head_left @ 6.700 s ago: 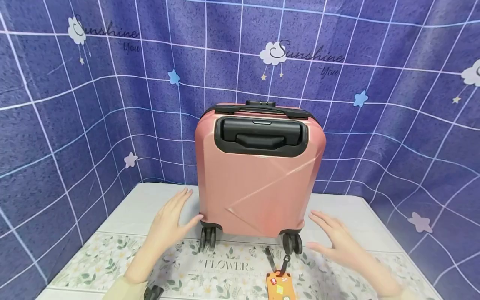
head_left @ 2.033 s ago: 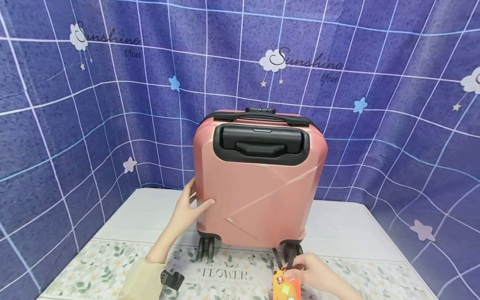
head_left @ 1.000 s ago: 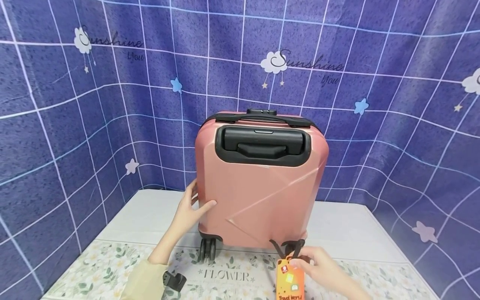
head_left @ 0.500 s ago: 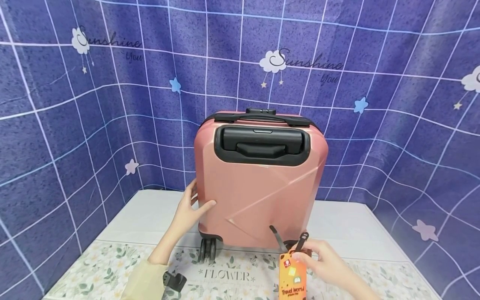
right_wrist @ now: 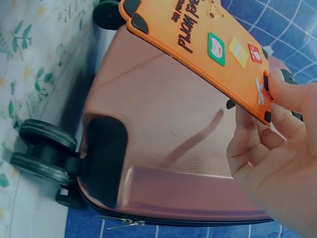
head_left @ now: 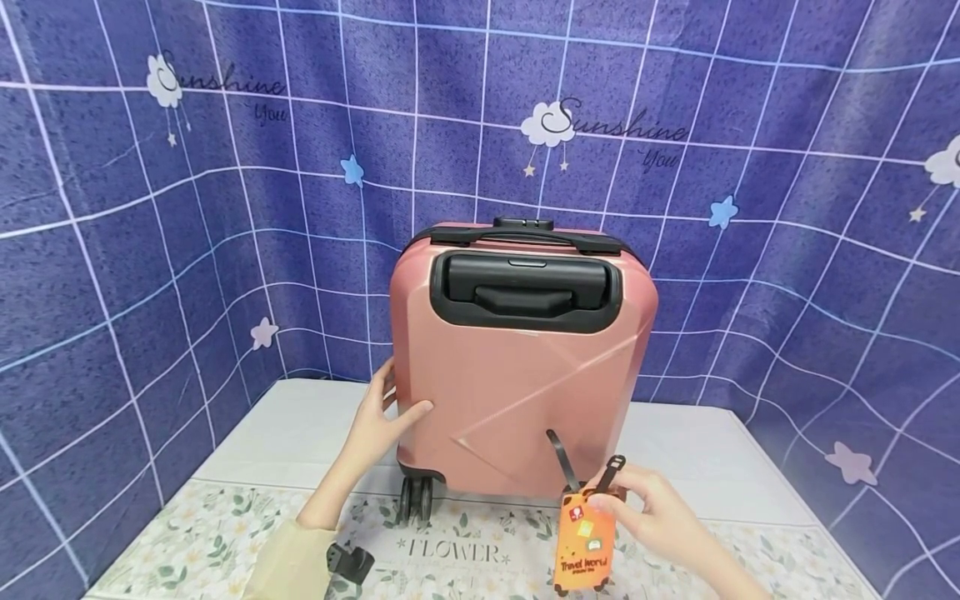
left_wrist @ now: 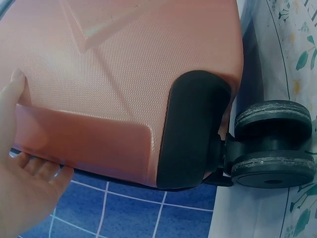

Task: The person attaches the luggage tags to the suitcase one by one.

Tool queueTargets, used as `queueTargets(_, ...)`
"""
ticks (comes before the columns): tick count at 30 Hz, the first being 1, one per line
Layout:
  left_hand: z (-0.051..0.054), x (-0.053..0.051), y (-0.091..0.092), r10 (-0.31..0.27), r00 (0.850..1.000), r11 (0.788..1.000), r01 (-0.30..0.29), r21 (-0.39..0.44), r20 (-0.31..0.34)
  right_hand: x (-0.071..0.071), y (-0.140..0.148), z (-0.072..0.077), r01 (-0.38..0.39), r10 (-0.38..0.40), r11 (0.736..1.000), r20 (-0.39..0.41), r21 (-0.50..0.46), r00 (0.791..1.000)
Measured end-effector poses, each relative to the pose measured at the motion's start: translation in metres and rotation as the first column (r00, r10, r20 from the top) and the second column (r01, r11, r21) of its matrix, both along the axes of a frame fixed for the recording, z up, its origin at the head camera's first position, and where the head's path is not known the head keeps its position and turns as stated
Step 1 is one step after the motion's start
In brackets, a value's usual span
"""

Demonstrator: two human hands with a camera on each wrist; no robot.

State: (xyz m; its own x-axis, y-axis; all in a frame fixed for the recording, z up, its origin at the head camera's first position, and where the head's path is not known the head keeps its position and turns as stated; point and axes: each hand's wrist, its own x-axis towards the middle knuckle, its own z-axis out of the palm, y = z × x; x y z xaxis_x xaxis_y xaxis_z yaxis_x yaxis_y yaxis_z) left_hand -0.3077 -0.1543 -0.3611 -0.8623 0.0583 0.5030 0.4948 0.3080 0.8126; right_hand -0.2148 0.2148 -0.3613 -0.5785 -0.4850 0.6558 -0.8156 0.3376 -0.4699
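A pink suitcase (head_left: 517,383) stands upright on its wheels, a black handle set in its upper face. My left hand (head_left: 378,425) holds its left side, thumb on the front and fingers round the edge; the left wrist view shows the same hand (left_wrist: 29,188) near a black wheel (left_wrist: 272,168). My right hand (head_left: 660,512) pinches the top of an orange luggage tag (head_left: 585,542) in front of the suitcase's lower right. The tag's black strap (head_left: 562,458) is unfastened, both ends pointing up. In the right wrist view, my right hand (right_wrist: 277,148) grips the tag (right_wrist: 203,44) by its strap end.
A small black object (head_left: 350,563) lies on the floral tabletop cloth (head_left: 450,575) beside my left sleeve. Blue curtains (head_left: 450,100) with white grid lines stand behind the suitcase and at both sides.
My right hand has taken hold of the tag by its top and raised it from the cloth, most recently upward and slightly right. My left hand came onto the suitcase's side earlier and stays there.
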Motion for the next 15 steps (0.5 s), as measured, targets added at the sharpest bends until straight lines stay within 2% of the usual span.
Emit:
queueTargets(8, 0.0, 0.0, 0.0, -0.004, 1.0, 1.0, 0.004, -0.001, -0.015, -0.001, 0.001, 0.011, 0.013, -0.013, 1.0, -0.018, -0.022, 1.0)
queueTargets(15, -0.002, 0.001, 0.001, 0.016, 0.999, 1.0, -0.016, -0.018, -0.042, -0.003, 0.004, 0.016, 0.029, -0.032, 0.999, -0.076, -0.046, 0.997)
